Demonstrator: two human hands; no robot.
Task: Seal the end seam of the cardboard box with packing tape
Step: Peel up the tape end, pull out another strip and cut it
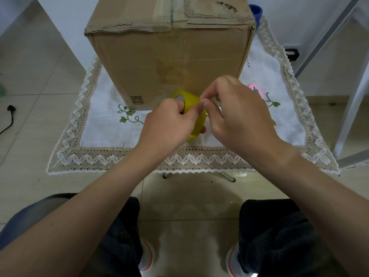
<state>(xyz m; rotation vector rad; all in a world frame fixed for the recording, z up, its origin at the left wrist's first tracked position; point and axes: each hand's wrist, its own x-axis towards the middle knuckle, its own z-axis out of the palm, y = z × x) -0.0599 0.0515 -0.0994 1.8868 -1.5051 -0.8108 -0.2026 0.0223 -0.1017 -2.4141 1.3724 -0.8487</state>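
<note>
A tall brown cardboard box [169, 62] stands on a small table under a white lace-edged cloth [103, 124]. Its top flaps meet at a seam that carries old clear tape [165, 15]. In front of the box I hold a yellow roll of packing tape [192, 104]. My left hand [169, 124] grips the roll, fingers through its core. My right hand [237, 114] pinches at the roll's outer surface with thumb and forefinger, right where the tape's end lies. The hands hide the lower half of the roll.
A pink object [254, 89] lies on the cloth to the right of the box. A blue container [256, 13] peeks out behind the box's right corner. A metal frame [351, 80] stands at the right. A black cable [9, 116] lies on the tiled floor, left.
</note>
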